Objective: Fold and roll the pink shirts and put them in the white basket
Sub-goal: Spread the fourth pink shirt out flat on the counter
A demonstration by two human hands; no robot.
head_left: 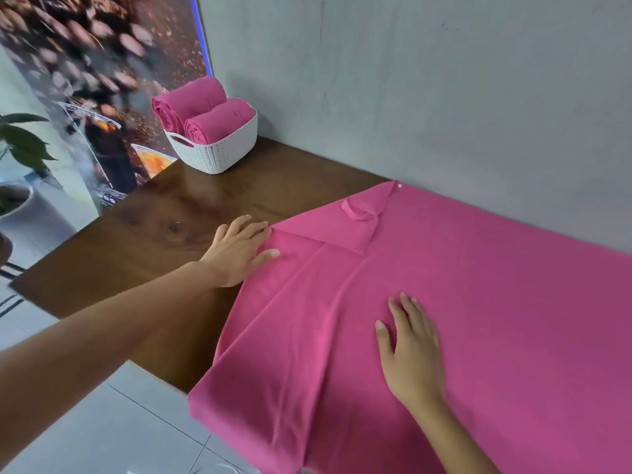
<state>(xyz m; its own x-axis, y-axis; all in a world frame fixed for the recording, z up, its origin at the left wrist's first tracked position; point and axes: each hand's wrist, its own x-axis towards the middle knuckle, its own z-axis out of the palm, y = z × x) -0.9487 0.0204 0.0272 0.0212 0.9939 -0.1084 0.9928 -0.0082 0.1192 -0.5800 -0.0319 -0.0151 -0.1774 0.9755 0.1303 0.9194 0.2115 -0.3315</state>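
Grey plaster wall (427, 80) backs a dark wooden tabletop (164, 230) that stands on a pale tiled floor (113, 425). At the far left corner of the tabletop sits the white basket (219, 153), close to the wall, with two rolled pink shirts (205, 109) lying side by side in it, their spiral ends facing the camera. Behind the basket hangs a large printed poster (92, 63), and a potted plant (20, 145) shows at the left edge of the view.

A pink shirt (461, 302) is spread flat over the right part of the tabletop, its near edge hanging over the front. Its collar (359, 210) lies toward the wall, with a small white button (399, 186) beside it, and one sleeve is folded in across the body.

The left hand (236, 251) rests at the shirt's left edge by the folded shoulder, its grip wide, fingers straight, thumb lying on the cloth. The right hand (410, 347) lies palm down on the middle of the shirt, its grip also wide, fingers spread and pressing the fabric flat.
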